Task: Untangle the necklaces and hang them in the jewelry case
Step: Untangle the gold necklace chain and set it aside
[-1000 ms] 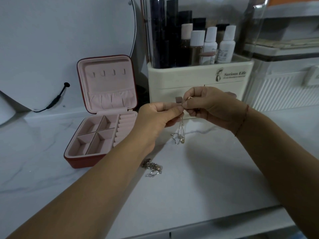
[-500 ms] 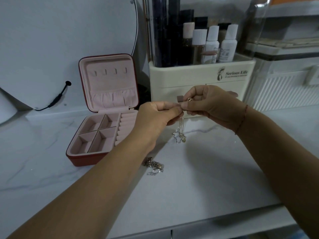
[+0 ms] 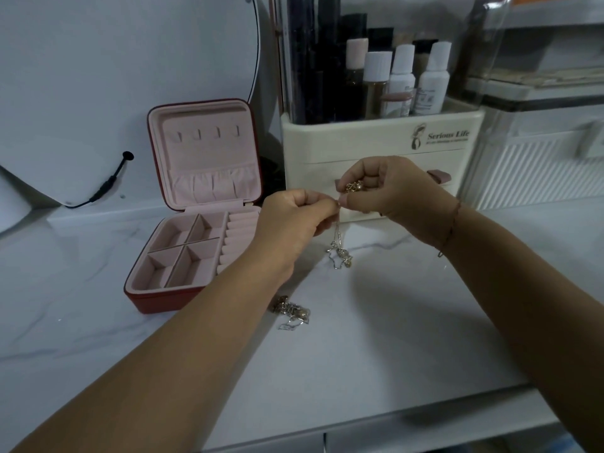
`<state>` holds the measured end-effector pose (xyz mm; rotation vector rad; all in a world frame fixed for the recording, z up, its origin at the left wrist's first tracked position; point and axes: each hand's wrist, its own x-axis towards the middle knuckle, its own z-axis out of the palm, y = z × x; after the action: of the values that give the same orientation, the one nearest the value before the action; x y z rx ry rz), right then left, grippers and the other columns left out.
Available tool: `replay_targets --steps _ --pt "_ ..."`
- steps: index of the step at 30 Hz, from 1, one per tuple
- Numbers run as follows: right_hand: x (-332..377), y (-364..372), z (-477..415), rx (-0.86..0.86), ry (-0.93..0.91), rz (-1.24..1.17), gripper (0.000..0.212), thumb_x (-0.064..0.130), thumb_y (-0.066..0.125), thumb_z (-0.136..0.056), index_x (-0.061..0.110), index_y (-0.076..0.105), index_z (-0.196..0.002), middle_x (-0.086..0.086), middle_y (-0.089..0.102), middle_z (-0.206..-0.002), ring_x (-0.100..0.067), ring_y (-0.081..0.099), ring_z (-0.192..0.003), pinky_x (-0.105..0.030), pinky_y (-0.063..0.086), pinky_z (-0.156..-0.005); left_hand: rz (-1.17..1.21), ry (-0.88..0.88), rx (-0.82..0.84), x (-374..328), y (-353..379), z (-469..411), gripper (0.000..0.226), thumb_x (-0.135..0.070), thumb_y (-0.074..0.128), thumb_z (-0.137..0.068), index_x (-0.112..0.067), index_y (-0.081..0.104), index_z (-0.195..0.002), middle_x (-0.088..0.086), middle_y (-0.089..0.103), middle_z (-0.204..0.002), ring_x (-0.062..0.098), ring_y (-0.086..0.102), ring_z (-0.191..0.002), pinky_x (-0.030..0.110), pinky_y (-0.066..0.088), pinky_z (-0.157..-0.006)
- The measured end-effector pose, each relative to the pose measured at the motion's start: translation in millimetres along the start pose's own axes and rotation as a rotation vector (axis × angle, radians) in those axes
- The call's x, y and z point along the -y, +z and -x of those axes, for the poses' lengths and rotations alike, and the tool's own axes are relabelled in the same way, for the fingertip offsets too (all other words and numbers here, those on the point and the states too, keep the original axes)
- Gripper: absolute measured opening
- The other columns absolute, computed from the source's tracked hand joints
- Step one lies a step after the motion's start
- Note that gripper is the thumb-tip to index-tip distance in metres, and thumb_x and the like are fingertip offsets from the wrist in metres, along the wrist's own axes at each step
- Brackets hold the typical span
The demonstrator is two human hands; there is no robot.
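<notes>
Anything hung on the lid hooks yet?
No: the four hooks in the jewelry case lid are bare; left hand and right hand pinch one chain, a clump lies on the counter.

Left grip [image 3: 295, 220] and right grip [image 3: 389, 191] meet, fingers curled, pinching

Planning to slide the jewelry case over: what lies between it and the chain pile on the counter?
In the head view the left forearm crosses between the jewelry case and the chain pile, hiding the counter beneath.
</notes>
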<state>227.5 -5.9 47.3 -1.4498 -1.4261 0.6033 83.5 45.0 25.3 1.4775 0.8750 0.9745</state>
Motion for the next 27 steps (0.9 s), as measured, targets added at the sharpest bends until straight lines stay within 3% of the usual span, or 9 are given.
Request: replay_targets --steps 3,7,11,14,18,27 --pt "-0.7 -1.5 0.2 0.048 0.04 -0.021 0.013 -0.001 0.07 -0.08 0.012 0.068 -0.083 -0.02 0.064 -0.077 -0.012 0.052 -0.061 -0.016 0.046 -0.06 -0.033 0.002 -0.004 1.3 -0.2 -0.8 0.01 -0.003 0.065 -0.08 -0.007 0.069 -0.072 0.005 0.066 -0.062 0.013 0.056 -0.06 0.024 0.047 -0.063" --pt "0.8 -3.8 0.3 0.122 0.11 -0.238 0.013 -0.006 0.061 -0.084 0.005 0.066 -0.088 -0.008 0.054 -0.068 -0.01 0.045 -0.059 -0.019 0.041 -0.06 0.032 -0.032 -0.016 -0.5 -0.4 -1.8 0.016 -0.003 0.062 -0.082 -0.007 0.066 -0.067 0.001 0.063 -0.057 0.008 0.053 -0.052 0.021 0.047 -0.061" --pt "0.9 -7.5 -1.1 0.166 0.178 -0.369 0.012 -0.003 0.056 -0.086 0.007 0.061 -0.082 -0.001 0.048 -0.062 -0.007 0.04 -0.055 -0.015 0.037 -0.053 0.116 -0.102 0.038 -5.7 0.0 -2.0 0.021 -0.007 0.054 -0.086 -0.007 0.064 -0.068 0.001 0.063 -0.06 0.011 0.054 -0.056 0.024 0.048 -0.066" --pt "-0.9 -8.5 -1.2 0.205 0.195 -0.38 0.006 0.003 0.062 -0.082 0.008 0.06 -0.08 0.0 0.05 -0.063 -0.006 0.042 -0.055 -0.017 0.038 -0.057 0.24 -0.164 0.132 -9.4 1.3 -0.4 0.023 -0.008 0.046 -0.09 -0.009 0.057 -0.07 0.003 0.061 -0.064 0.012 0.053 -0.058 0.026 0.046 -0.065" --pt "-2.8 -6.7 -1.2 0.228 0.211 -0.363 0.014 0.0 0.054 -0.091 0.008 0.058 -0.081 0.0 0.059 -0.064 -0.006 0.048 -0.058 -0.019 0.041 -0.062 0.261 -0.129 0.204 -8.9 2.4 1.2 0.026 -0.011 0.04 -0.092 -0.012 0.049 -0.068 0.002 0.053 -0.063 0.012 0.046 -0.057 0.025 0.042 -0.061" --pt "-1.7 -12.5 -2.1 0.29 0.255 -0.566 0.015 0.011 0.049 -0.093 0.006 0.063 -0.091 -0.001 0.069 -0.083 -0.007 0.064 -0.076 -0.018 0.05 -0.067 0.097 -0.026 0.198 -4.6 -0.3 0.5 0.019 -0.007 0.059 -0.087 -0.014 0.061 -0.07 -0.003 0.057 -0.065 0.006 0.052 -0.065 0.022 0.044 -0.069"
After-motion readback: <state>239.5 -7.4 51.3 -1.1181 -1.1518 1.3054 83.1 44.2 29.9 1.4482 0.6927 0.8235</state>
